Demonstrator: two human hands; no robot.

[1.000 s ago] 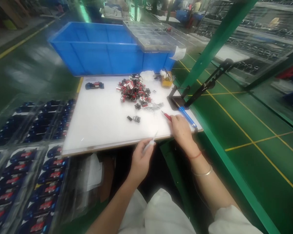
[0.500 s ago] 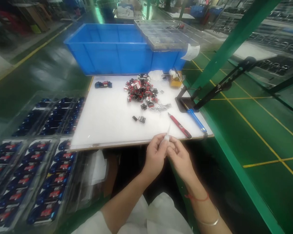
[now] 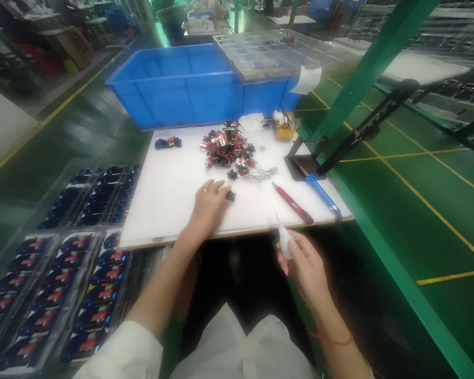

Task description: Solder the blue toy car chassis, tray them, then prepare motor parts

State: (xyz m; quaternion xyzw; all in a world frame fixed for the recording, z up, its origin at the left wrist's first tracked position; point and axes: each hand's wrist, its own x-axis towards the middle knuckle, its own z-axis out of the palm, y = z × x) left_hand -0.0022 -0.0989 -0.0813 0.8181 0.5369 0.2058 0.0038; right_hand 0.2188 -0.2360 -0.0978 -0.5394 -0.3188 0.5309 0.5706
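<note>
My right hand (image 3: pixel 305 262) is closed around a small white squeeze bottle (image 3: pixel 285 243) with a thin pointed nozzle, held upright just off the table's front edge. My left hand (image 3: pixel 210 206) lies over the white table, thumb and forefinger at a small black part (image 3: pixel 230 196). Most of that part shows beyond the fingertips, and the fingers hide whatever lies beneath them. Just behind it is a heap of red, black and silver parts (image 3: pixel 226 147), with thin metal pins (image 3: pixel 263 173) at its front. A red pen-shaped tool (image 3: pixel 294 203) lies to the right.
A blue handled tool (image 3: pixel 322 193) rests by a black stand (image 3: pixel 306 167) at the right edge. Behind the table stands a blue bin (image 3: pixel 174 100) partly covered by a clear tray (image 3: pixel 256 66). A dark blue toy car (image 3: pixel 168 143) sits at back left. Trays of similar pieces (image 3: pixel 77 258) stand left.
My hands have parted. The left moved forward and left onto the small parts; the right, with the bottle, shifted slightly right and toward me.
</note>
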